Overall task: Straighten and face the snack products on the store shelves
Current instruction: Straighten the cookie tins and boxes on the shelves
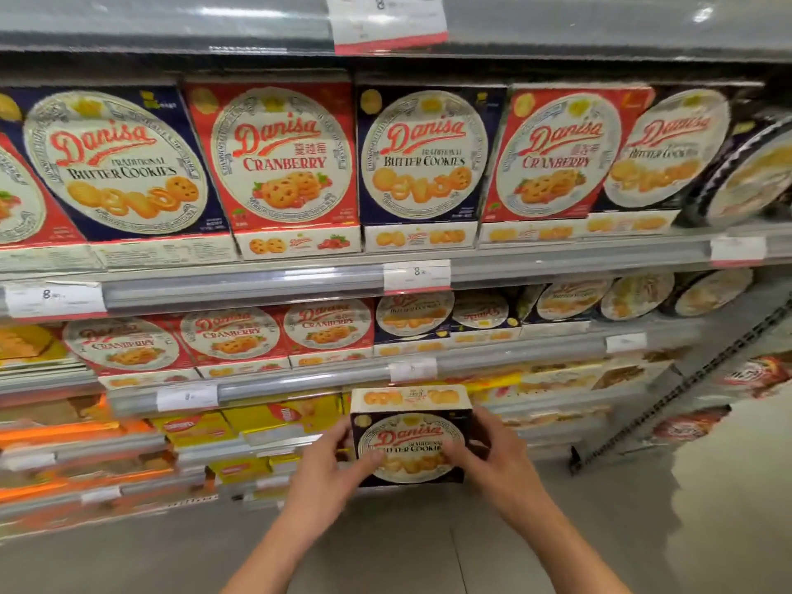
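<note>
Both hands on a small blue Danisa butter cookie box, held off the shelves, low in front of the yellow packs. Left hand gripping its left edge w/ curled fingers, right hand gripping the right edge, thumb across the front. Above, blue & red Danisa boxes faced along the upper shelf.

You face a run of grey metal store shelves stacked in tiers, each front edge carrying a clear plastic price rail. White price tags with red lower edges sit in those rails, and a larger one hangs at the top. Ceiling light glares off the rails. Below you lies a pale grey tiled floor, and a dark slotted metal strip leans diagonally at right.
</note>
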Action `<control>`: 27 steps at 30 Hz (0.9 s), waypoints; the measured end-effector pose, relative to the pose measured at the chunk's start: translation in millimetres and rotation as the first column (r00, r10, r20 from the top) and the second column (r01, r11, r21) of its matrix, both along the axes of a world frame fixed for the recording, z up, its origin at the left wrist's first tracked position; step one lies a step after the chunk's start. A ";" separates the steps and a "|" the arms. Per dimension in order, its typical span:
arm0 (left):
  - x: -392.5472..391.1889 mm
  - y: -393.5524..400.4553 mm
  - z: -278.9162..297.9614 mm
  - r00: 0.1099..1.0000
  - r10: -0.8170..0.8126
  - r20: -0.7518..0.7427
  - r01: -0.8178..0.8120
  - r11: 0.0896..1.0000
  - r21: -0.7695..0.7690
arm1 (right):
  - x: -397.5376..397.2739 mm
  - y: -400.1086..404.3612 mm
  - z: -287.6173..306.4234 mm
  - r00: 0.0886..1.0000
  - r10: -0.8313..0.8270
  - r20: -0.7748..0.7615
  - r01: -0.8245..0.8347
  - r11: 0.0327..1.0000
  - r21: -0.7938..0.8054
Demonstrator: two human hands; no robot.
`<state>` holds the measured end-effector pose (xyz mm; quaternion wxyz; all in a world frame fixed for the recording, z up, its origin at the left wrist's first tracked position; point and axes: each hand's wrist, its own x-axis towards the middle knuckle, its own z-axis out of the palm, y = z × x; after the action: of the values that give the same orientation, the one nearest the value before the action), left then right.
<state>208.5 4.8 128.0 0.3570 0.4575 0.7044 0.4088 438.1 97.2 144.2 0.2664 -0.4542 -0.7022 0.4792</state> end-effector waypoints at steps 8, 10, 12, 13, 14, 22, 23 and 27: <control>65.9 15.8 10.8 0.987 -0.065 -0.145 0.071 0.997 0.034 | 65.0 25.2 6.7 0.979 -0.016 0.204 -0.091 0.859 0.504; 69.3 20.7 14.3 0.981 -0.089 -0.170 0.096 0.995 0.029 | 70.5 31.4 9.0 0.958 -0.020 0.287 -0.175 0.751 0.636; 68.9 26.9 16.9 0.972 -0.113 -0.205 0.122 0.992 0.033 | 75.5 37.8 10.7 0.942 -0.037 0.334 -0.203 0.729 0.654; 68.7 30.1 18.9 0.967 -0.117 -0.227 0.129 0.991 0.037 | 76.7 39.5 12.2 0.937 -0.045 0.346 -0.204 0.735 0.647; 68.6 33.3 20.1 0.963 -0.123 -0.239 0.137 0.990 0.042 | 77.9 41.0 13.8 0.933 -0.050 0.356 -0.206 0.737 0.643; 66.7 83.0 5.5 0.881 -0.264 -0.393 0.312 0.948 0.061 | 84.1 62.3 35.3 0.882 -0.152 0.446 -0.237 0.675 0.699; 64.7 88.7 2.1 0.864 -0.276 -0.422 0.329 0.942 0.058 | 82.2 65.8 36.8 0.870 -0.162 0.466 -0.244 0.679 0.692; 45.8 111.8 -6.8 0.821 -0.336 -0.463 0.400 0.915 0.046 | 74.6 79.5 35.3 0.836 -0.192 0.514 -0.240 0.715 0.656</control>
<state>254.3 116.6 121.1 0.2252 0.6902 0.6346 0.2650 512.7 176.6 179.5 0.1985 -0.4272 -0.8816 0.0310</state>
